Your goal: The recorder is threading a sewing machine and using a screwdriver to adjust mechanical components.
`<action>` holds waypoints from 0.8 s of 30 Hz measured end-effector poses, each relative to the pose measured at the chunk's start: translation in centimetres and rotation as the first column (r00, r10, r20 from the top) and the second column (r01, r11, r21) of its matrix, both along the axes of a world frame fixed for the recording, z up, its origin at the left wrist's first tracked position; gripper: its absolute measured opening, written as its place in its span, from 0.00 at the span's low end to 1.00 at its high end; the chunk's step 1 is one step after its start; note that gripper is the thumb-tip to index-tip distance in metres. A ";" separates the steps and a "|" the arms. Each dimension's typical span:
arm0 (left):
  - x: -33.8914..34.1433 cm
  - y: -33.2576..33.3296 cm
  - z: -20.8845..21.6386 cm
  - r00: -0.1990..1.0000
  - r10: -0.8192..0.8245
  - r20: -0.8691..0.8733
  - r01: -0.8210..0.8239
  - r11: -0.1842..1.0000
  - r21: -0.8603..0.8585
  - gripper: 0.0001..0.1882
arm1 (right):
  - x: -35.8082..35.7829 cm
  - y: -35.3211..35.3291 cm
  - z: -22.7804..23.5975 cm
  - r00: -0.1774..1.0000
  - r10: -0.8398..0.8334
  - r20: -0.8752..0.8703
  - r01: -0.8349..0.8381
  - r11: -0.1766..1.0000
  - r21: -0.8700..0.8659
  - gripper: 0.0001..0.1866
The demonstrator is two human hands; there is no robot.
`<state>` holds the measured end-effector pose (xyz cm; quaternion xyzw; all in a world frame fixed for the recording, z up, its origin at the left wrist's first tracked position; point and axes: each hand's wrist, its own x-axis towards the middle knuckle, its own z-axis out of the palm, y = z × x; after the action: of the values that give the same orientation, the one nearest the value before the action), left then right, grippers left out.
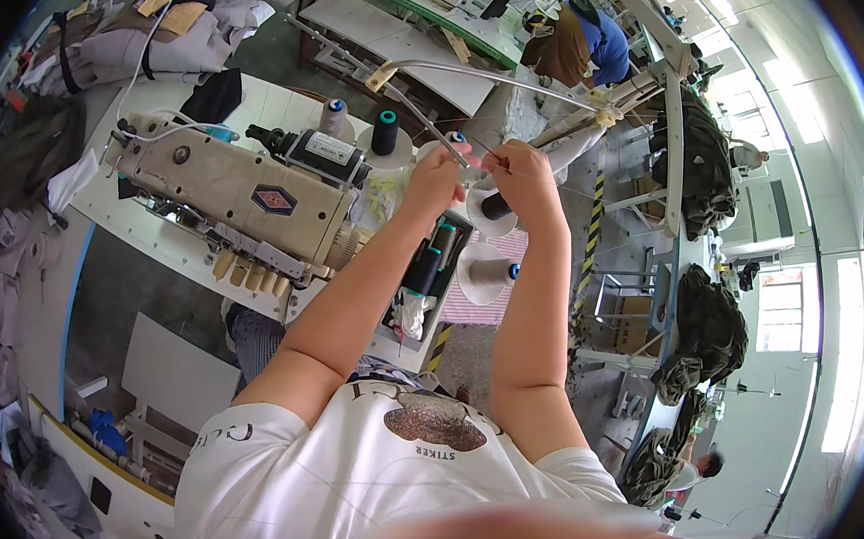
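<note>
White shirt [337,481] is closest. My left hand [437,179] and right hand [524,177] nearly meet; I can't tell if they pinch. Black spool [494,206] sits beside the right; striped tape [592,248] edges open floor [625,228].

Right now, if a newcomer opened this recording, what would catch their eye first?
Probably the bare left hand and right hand, raised close together above the picture's centre, among thread cones. Next, the bulky beige sewing machine to their left. Right of the right forearm, black-and-yellow striped tape also stands out.
</note>
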<state>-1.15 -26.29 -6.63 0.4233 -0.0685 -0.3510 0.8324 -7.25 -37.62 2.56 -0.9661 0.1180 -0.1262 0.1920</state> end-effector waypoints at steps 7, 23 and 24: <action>1.3 0.0 -1.4 0.823 -0.539 -0.179 0.470 0.823 -0.319 0.06 | 0.0 -0.3 -0.5 1.000 0.002 0.019 -0.005 0.984 0.180 0.05; 0.2 -1.9 1.6 0.997 0.015 -0.079 -0.050 0.886 -0.461 0.11 | 1.0 1.4 0.0 0.968 -0.126 0.216 0.045 0.938 0.345 0.04; 0.3 -2.0 1.8 0.984 0.143 0.103 -0.111 0.956 -0.270 0.12 | 1.0 1.3 0.1 0.970 -0.120 0.209 0.036 0.931 0.364 0.04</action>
<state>-0.86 -28.28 -4.84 0.3331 -0.1376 -0.2580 0.8964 -6.24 -36.31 2.70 -0.8886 0.1548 -0.2202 0.3715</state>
